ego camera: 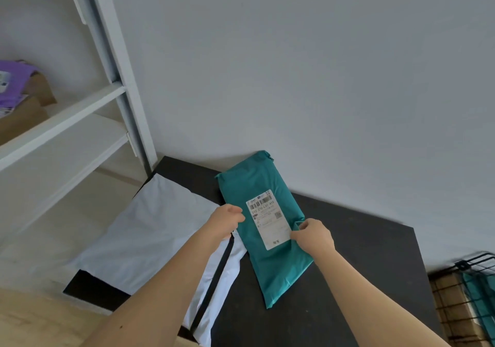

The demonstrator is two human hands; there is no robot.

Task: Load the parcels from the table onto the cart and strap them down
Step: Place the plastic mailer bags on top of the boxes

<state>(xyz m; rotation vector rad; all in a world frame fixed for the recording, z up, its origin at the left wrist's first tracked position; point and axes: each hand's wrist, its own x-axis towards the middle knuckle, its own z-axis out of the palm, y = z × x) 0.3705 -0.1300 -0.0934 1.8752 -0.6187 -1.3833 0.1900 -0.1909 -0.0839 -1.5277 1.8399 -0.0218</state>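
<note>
A long teal parcel with a white shipping label lies on the black table, one end leaning against the wall. My left hand grips its left edge with curled fingers. My right hand pinches its right edge beside the label. A white poly-bag parcel lies flat on the table to the left, partly under my left forearm. At the far right, the black wire cart holds a teal parcel and a cardboard box.
A white shelf unit stands to the left of the table, holding a purple parcel and a brown cardboard box. A plain grey wall runs behind the table. Light wooden floor shows at the lower left.
</note>
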